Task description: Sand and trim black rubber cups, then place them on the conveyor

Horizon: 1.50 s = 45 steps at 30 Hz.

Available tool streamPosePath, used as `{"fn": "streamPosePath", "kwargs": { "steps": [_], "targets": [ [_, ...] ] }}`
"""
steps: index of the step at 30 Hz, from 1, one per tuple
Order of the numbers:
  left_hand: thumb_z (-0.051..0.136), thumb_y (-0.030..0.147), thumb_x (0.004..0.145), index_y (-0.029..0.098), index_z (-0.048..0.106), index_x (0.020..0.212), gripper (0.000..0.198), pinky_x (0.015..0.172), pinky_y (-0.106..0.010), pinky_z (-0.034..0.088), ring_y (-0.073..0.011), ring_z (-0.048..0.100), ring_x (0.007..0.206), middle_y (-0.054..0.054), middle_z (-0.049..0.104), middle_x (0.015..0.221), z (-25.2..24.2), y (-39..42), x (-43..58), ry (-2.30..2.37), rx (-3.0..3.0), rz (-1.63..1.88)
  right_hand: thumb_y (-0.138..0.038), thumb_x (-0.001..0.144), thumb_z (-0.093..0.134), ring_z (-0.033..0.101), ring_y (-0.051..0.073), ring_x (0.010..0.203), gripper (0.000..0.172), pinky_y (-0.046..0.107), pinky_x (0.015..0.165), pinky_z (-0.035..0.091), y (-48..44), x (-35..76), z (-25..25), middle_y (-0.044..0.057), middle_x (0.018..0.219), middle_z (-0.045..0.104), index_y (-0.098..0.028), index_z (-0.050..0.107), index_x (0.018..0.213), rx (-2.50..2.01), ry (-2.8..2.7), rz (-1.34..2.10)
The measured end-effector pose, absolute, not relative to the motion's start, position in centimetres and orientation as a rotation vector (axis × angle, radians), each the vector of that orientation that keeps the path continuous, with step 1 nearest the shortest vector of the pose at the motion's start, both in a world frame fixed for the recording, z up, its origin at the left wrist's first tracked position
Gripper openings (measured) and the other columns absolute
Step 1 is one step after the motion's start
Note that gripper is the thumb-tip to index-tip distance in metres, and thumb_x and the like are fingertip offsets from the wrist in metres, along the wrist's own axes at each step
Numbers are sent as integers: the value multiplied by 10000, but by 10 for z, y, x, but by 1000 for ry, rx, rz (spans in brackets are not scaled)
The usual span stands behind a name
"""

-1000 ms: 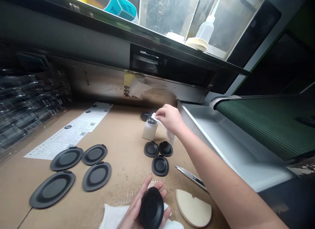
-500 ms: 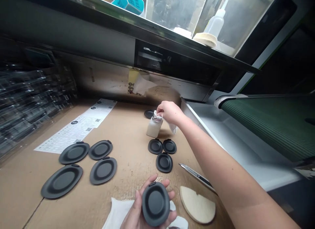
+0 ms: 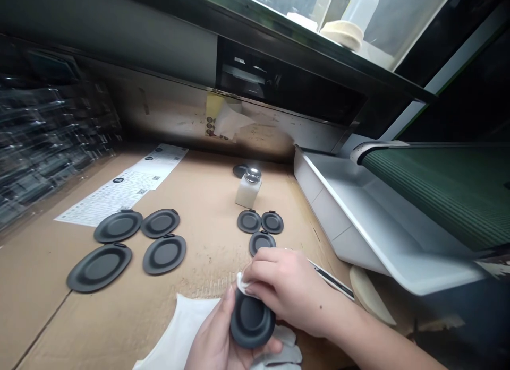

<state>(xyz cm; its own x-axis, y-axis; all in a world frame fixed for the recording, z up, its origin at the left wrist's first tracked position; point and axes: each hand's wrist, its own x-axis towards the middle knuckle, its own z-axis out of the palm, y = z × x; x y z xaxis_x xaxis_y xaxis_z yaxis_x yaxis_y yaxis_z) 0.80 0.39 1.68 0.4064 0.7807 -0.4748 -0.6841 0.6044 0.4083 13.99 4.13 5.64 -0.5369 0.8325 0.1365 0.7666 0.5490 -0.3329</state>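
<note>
My left hand (image 3: 217, 341) cups a small black oval cap (image 3: 252, 322), hollow side up, low in the middle of the view. My right hand (image 3: 285, 285) is closed on a small white wipe (image 3: 241, 283) and presses it against the cap's upper rim. Under both hands lies a white cloth (image 3: 181, 330) on the cardboard. Further back stands a small white dispenser bottle (image 3: 248, 188) with a metal top, apart from both hands.
Three small black caps (image 3: 261, 229) lie below the bottle, several larger black oval lids (image 3: 131, 240) at left. A printed sheet (image 3: 123, 192) lies behind them. A knife (image 3: 332, 278) and a beige pad (image 3: 368, 295) rest at right, beside a white tray (image 3: 358, 216) and a green conveyor (image 3: 442, 189).
My right hand left the dispenser bottle and came back toward me with the wipe, landing on the cap in my left hand. The view tilted down slightly.
</note>
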Motion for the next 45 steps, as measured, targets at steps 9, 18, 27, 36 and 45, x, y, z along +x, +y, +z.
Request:
{"fn": "streamPosePath", "kwargs": {
  "steps": [9,18,27,36,45],
  "targets": [
    [541,217,801,152,588,1080,290,480,-315,490,-166,565,554,-56,646,705,23,3,13,750,193,952,-208,848,452,403,121,583,112,267,469,186,35,147,53,-7,714,526,-192,523,763,-1262,-2720,-217],
    [467,273,845,147,492,1212,388,506,-321,488,-214,616,669,-127,683,845,28,2,13,782,243,950,-254,904,394,493,102,672,234,225,574,309,34,162,53,0,738,566,-194,577,770,-1406,-2465,56],
    [551,252,792,110,639,747,173,458,-295,485,-146,514,573,-37,586,637,22,2,16,822,232,971,-300,897,403,446,115,612,227,265,489,209,36,140,45,-19,695,533,-198,535,743,-1326,-2598,-116],
    [424,266,858,148,405,1280,439,487,-324,466,-242,620,716,-163,665,929,29,4,13,789,238,958,-199,842,471,395,116,595,142,269,496,153,35,178,56,-2,692,509,-182,487,702,-1532,-2591,-430],
    [414,281,859,147,378,1302,465,493,-324,453,-245,614,741,-199,642,1026,30,6,12,765,233,931,-179,890,414,454,146,685,203,284,504,160,70,244,16,48,736,555,-164,580,775,-1943,-2307,-611]
  ]
}}
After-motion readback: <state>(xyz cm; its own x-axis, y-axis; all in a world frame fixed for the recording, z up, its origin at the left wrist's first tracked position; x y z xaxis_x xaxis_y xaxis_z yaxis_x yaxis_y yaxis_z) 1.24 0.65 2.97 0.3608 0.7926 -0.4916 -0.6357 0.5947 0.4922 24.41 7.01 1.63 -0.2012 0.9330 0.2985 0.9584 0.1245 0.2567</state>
